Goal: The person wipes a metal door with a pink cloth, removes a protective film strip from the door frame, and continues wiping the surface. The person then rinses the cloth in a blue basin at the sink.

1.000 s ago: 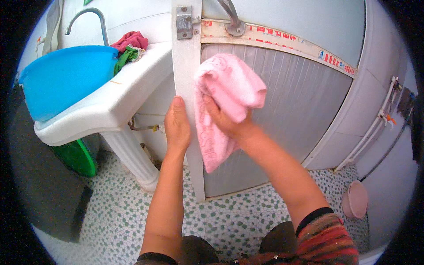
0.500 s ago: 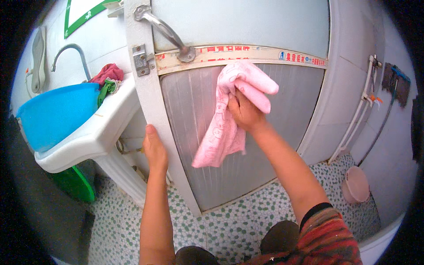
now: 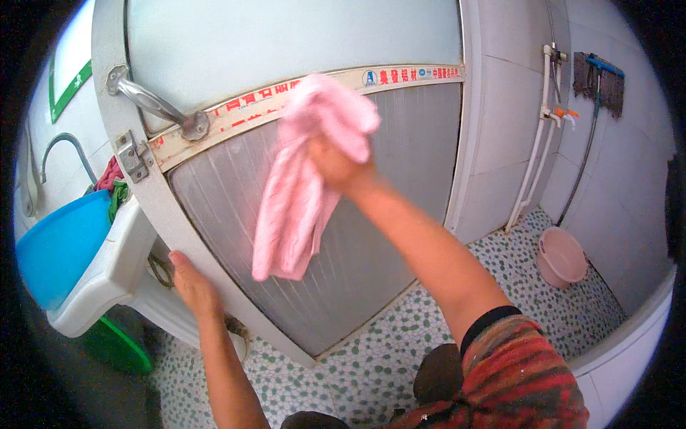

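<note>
My right hand is closed round a pink cloth, bunched at the top with its lower part hanging loose. The cloth lies against the door, its top over the printed strip that crosses between the frosted upper panel and the grey ribbed lower one. Hand and cloth are slightly blurred. Low on the door's left edge, my left hand grips the frame; its thumb shows, while the other fingers are hidden. Above it on that side are a metal pull handle and a latch.
At left, a blue basin rests in a white pedestal sink, with red and green cloths beside the tap. A green-rimmed item is below. Right: water pipes, a mop, a pink tub.
The view has shifted, so door and sink appear farther left. On the door, the cloth has moved up and slightly right, onto the printed strip. The left hand stays at the edge.
</note>
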Tool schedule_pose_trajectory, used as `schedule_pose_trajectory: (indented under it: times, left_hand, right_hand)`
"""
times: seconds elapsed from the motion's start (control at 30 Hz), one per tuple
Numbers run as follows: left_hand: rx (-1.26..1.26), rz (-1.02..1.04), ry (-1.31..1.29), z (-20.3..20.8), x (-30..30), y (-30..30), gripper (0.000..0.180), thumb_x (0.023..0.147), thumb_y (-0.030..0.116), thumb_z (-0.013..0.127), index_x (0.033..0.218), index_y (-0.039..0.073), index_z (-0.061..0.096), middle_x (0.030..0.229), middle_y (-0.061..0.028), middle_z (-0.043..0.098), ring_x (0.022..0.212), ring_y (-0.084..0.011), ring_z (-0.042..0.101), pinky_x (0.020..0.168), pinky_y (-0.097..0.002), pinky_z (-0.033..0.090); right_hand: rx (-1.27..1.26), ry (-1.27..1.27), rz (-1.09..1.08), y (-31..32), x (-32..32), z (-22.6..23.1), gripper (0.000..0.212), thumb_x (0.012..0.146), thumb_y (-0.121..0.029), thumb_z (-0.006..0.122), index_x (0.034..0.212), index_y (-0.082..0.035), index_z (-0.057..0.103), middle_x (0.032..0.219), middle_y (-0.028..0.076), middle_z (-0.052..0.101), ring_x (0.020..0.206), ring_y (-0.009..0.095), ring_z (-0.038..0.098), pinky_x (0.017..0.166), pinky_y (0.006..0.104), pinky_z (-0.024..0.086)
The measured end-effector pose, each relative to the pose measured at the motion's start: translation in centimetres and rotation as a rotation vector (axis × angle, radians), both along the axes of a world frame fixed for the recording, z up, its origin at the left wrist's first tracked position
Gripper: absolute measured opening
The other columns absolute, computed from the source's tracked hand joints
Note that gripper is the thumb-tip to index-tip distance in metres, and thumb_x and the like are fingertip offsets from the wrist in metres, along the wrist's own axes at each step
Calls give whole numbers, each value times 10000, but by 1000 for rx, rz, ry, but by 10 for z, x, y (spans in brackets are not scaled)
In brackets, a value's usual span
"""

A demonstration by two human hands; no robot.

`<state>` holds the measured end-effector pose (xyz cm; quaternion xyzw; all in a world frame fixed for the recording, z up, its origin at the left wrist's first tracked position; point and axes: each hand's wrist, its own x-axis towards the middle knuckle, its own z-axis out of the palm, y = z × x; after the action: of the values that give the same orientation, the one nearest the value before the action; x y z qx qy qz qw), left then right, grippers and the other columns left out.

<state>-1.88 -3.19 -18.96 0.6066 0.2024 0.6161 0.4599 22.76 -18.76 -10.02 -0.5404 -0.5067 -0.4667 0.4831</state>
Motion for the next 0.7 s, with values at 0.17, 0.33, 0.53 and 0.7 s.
schedule_pose_trajectory:
  times: [0.17,0.33,0.53,0.7]
  left_hand:
    - [-133,70,49,6,6,2,664,930,517,304,1094,-83,537,1041,-145,591,936,-212,531,866,-308,382]
    - [-154,114,56,6,10,4,676,918,532,327,1117,-80,532,1077,-157,579,986,-225,526,890,-316,377]
    - [-116,125,-55,4,11,7,658,925,509,329,1205,-69,471,1182,-153,531,1052,-223,502,929,-313,358]
    - [-124,7,-103,1,11,13,653,928,500,331,1242,-63,428,1241,-136,487,1102,-231,469,963,-314,331]
  right_hand:
    - [126,280,-201,-59,65,22,373,887,-222,379,1180,-18,486,1098,228,544,1014,366,529,868,438,416]
    - [-98,387,-244,-45,28,23,308,803,-88,407,1066,-5,544,978,220,584,915,349,558,822,412,432]
    - [90,-92,54,-20,-4,5,293,794,-134,454,1009,2,599,991,184,594,990,318,537,872,410,418]
    - [69,-20,-221,-53,50,6,307,810,-157,445,1001,29,599,1027,191,587,998,314,539,877,383,420]
